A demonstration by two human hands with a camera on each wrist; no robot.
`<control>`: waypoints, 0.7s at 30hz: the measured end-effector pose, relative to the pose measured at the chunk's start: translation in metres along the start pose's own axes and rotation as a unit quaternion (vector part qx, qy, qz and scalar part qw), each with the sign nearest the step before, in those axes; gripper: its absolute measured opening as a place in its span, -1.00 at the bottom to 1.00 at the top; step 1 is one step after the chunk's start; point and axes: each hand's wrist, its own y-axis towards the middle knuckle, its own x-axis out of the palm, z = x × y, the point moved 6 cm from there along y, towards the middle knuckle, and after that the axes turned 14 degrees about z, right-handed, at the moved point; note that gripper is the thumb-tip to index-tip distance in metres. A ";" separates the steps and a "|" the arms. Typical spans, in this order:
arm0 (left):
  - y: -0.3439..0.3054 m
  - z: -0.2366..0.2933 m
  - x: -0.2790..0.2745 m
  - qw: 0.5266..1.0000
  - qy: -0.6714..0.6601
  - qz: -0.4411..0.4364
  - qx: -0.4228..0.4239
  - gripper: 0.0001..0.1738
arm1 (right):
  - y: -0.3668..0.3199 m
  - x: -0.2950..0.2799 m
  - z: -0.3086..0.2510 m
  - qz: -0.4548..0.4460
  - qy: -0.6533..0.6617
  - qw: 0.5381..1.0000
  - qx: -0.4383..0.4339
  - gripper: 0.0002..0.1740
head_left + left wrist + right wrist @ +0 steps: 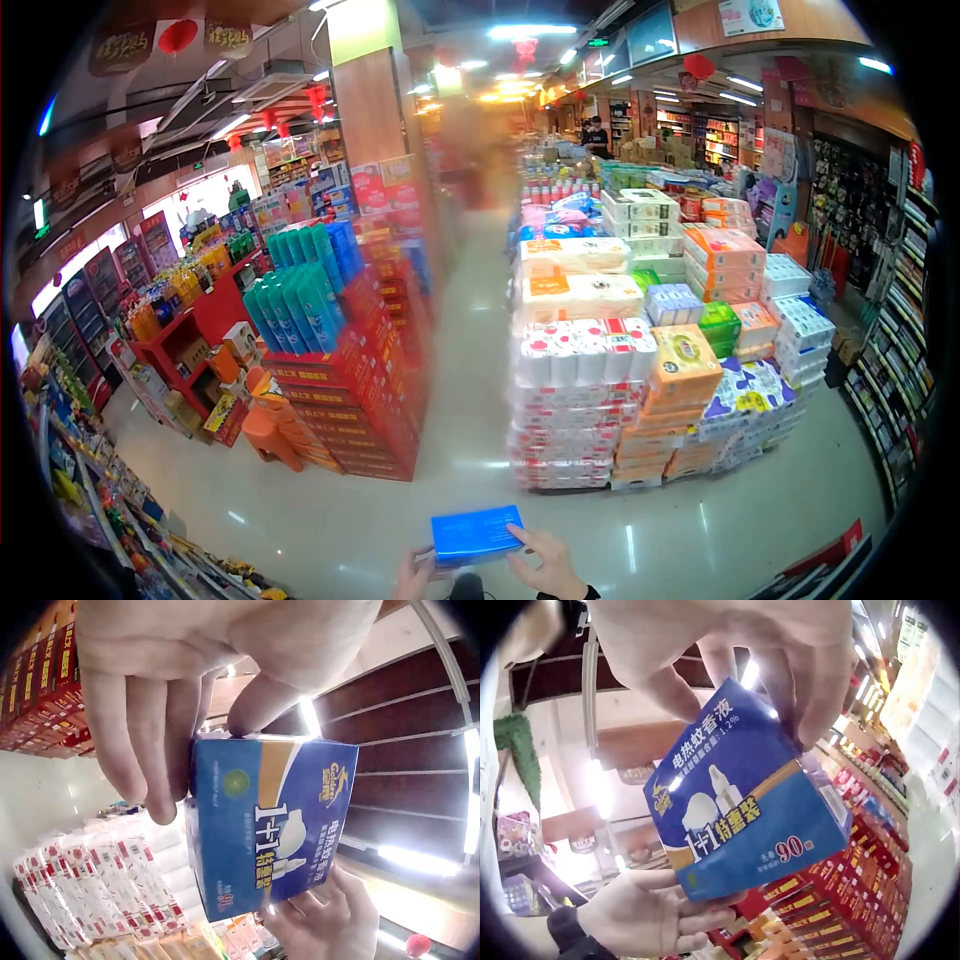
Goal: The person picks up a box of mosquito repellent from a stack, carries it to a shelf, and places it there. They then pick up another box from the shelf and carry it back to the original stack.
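A blue box of electric mosquito repellent liquid [470, 536] is held in front of the body between both hands. Its printed face shows a bottle, a heater and "1+1" in the left wrist view. My left hand [415, 576] holds one end, fingers along the back and thumb at the edge [225, 645]. At the other end, my right hand [549, 566] grips the box between thumb and fingers, seen from above in the right wrist view [735, 645]. A black band [571, 934] circles the left wrist.
Ahead runs a tiled aisle [465, 350]. Stacked red cartons [350, 420] with teal packages [295, 300] on top stand to its left, beside orange stools [270, 435]. Piled tissue packs [580, 370] line the right. Shelves [905, 350] flank the far right; someone [596, 138] stands far back.
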 end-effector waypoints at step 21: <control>0.360 0.054 -0.080 0.999 -0.006 0.010 0.044 -0.48 | 0.207 0.295 0.100 -0.067 -0.043 0.997 0.019 -0.44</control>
